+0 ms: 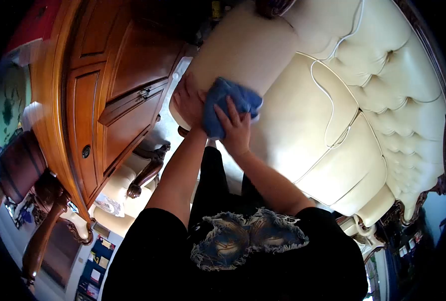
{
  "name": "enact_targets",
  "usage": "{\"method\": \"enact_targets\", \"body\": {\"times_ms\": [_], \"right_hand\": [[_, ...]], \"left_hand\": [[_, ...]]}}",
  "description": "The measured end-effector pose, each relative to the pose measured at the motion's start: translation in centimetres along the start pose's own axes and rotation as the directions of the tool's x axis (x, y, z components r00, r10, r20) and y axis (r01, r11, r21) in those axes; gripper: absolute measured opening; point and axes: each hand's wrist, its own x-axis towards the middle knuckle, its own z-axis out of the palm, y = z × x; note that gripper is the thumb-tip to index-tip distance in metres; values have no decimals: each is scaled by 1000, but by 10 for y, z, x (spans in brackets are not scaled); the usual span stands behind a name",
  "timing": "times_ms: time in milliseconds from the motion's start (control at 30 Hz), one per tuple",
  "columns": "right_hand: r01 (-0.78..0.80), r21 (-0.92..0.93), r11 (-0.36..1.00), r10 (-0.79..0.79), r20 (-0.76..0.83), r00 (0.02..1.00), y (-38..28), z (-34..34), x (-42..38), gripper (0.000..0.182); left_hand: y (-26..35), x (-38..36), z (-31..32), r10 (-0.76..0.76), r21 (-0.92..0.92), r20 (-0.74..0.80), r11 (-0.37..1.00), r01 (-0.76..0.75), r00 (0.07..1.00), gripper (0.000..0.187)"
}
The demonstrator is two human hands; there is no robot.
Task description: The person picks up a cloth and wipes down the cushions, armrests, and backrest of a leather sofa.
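A folded blue cloth (230, 105) lies against the rounded cream armrest or seat end (248, 45) of a sofa. My right hand (235, 130) is on top of the cloth, fingers spread over it and pressing it to the cream surface. Just left of the cloth, my left hand (189, 103) rests on the same cream surface, its fingers stretched out and holding nothing. The cloth hides part of the surface beneath it.
Cream seat cushions (293, 120) and a tufted backrest (403, 95) extend to the right, with a white cable (328, 98) lying across them. A wooden cabinet (127, 100) stands at the left. Carved wooden furniture legs (147, 170) show below it.
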Motion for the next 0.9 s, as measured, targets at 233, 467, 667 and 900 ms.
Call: {"method": "enact_targets", "body": {"times_ms": [233, 467, 667, 900], "right_hand": [[-17, -225, 974, 25, 31, 999, 29, -23, 93, 64], [-49, -486, 872, 251, 360, 899, 49, -18, 261, 66], [97, -612, 785, -67, 72, 995, 21, -6, 242, 47], [304, -523, 797, -190, 261, 947, -10, 30, 174, 47]], "left_hand": [[-3, 0, 3, 24, -32, -15, 999, -25, 1000, 58], [-7, -5, 4, 50, 11, 4, 999, -50, 999, 65], [-3, -4, 1, 39, 21, -29, 999, -39, 999, 63], [-4, -8, -7, 14, -133, -129, 991, -31, 992, 51]]}}
